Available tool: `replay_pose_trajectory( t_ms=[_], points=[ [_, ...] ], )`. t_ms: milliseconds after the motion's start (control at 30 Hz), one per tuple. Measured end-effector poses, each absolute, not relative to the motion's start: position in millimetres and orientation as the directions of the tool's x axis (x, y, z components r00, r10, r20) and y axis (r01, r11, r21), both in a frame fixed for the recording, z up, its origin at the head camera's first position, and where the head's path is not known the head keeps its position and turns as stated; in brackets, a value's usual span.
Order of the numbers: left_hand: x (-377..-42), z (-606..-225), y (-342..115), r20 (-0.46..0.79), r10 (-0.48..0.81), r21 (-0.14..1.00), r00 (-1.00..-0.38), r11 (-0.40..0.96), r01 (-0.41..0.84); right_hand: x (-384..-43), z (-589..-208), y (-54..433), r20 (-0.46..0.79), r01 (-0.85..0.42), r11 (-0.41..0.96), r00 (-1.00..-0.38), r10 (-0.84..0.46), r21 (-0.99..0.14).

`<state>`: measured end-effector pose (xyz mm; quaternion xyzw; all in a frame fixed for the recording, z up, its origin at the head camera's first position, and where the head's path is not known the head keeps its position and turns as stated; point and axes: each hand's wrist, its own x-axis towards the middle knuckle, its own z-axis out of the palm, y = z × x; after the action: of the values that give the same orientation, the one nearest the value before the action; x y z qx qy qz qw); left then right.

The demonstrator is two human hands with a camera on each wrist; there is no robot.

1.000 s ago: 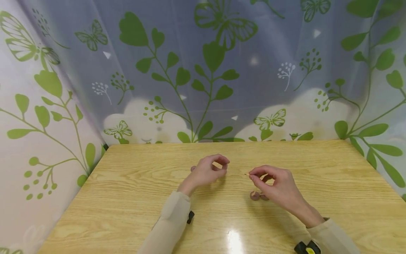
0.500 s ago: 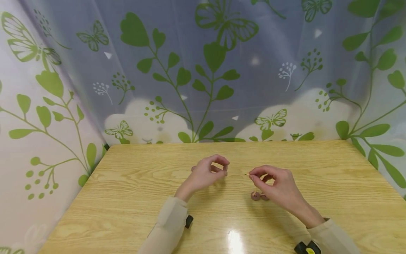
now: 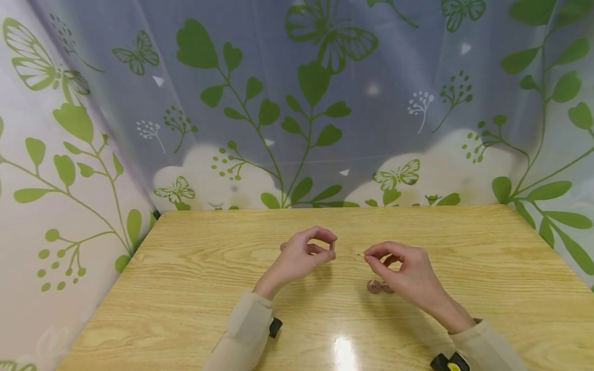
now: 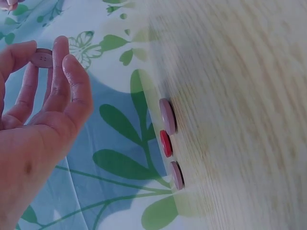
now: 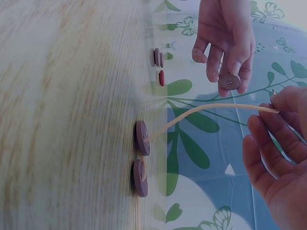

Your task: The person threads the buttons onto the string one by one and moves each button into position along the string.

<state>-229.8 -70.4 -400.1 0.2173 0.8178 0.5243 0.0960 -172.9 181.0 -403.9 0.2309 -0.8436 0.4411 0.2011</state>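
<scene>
Between thumb and fingertips, my left hand (image 3: 297,257) pinches a mauve-brown four-hole button (image 4: 42,58), held above the table. My right hand (image 3: 410,270) pinches a thin orange cord (image 5: 211,106) near its end, and a small dark tip pokes out past the fingers toward the left hand. From there the cord curves down to the table, passing through a brown button (image 5: 142,138) and a second brown button (image 5: 140,178) standing beside it. A short gap separates the two hands; the cord tip and held button are apart.
Three loose buttons lie on the wooden table (image 3: 209,309) by the left hand: a mauve one (image 4: 168,116), a smaller red one (image 4: 166,143) and another mauve one (image 4: 177,176). A patterned curtain (image 3: 260,103) hangs behind the table's far edge.
The left wrist and forearm have shifted slightly left and down, and the button in its fingers now shows edge-on in the head view. The right hand holds almost still with the cord.
</scene>
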Motion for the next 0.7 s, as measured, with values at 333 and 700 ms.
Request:
replay_pose_trajectory(
  t_ms=[333, 700],
  points=[
    [-223.1, -398.3, -72.6, 0.048, 0.480, 0.937, -0.876, 0.283, 0.206, -173.3, -404.6, 179.6, 0.562, -0.592, 0.483, -0.796, -0.224, -0.646],
    [-218.7, -396.2, -73.7, 0.028, 0.525, 0.971, -0.851, 0.187, 0.147, -172.5, -404.0, 177.5, 0.549, -0.585, 0.477, -0.803, -0.230, -0.656]
  ],
)
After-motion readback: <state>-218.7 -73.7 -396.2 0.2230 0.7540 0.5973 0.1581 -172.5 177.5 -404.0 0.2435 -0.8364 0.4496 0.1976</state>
